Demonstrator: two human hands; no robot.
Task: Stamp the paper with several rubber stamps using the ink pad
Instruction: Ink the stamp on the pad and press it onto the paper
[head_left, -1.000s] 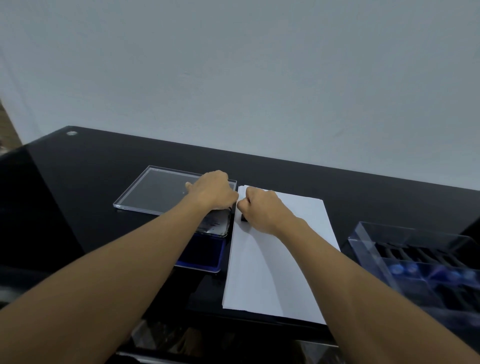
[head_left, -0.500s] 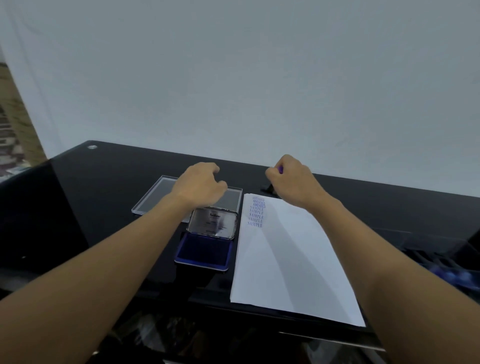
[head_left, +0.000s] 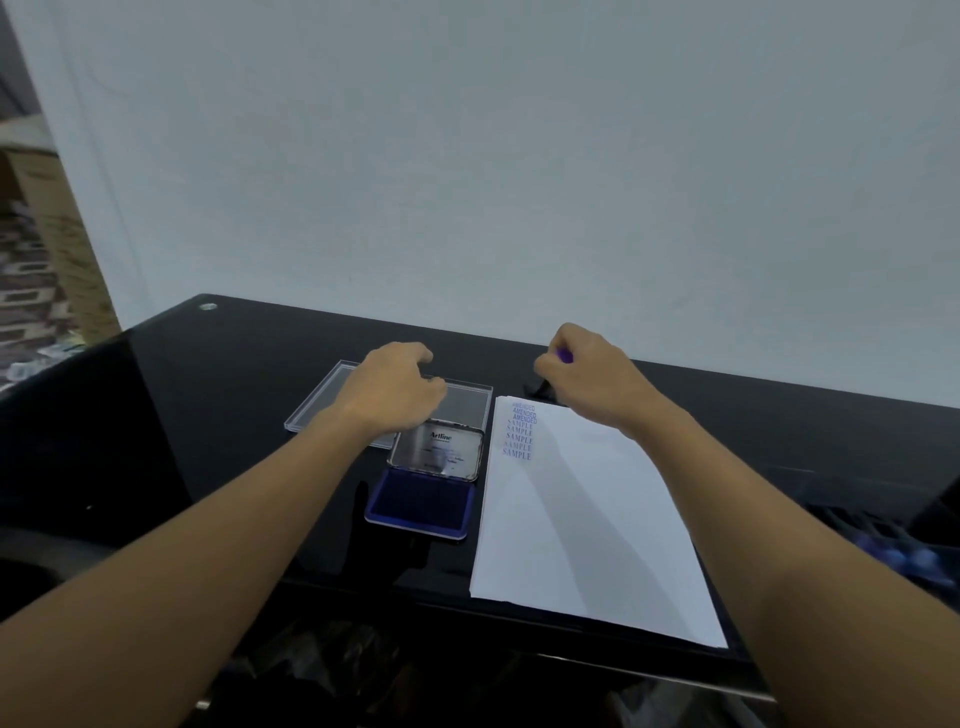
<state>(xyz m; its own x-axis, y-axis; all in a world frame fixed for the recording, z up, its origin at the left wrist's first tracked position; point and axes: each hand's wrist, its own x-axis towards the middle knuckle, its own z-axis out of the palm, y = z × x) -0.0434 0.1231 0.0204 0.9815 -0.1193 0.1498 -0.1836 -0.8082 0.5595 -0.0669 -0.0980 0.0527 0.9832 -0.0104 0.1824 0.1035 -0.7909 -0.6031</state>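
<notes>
White paper lies flat on the black bench, with blue impressions stacked at its far left corner. The open ink pad sits just beside its left edge. Beyond the paper's far edge the right hand is held above the bench, fingers curled round a rubber stamp. Only the stamp's purple tip and a dark lower part show. Over a clear plastic tray the left hand hovers, fingers loosely curled, nothing seen in them. At far right a case is blurred and cut off.

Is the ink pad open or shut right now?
Open. The ink pad has its lid swung back beyond the tray, and the dark blue pad surface lies exposed.
</notes>
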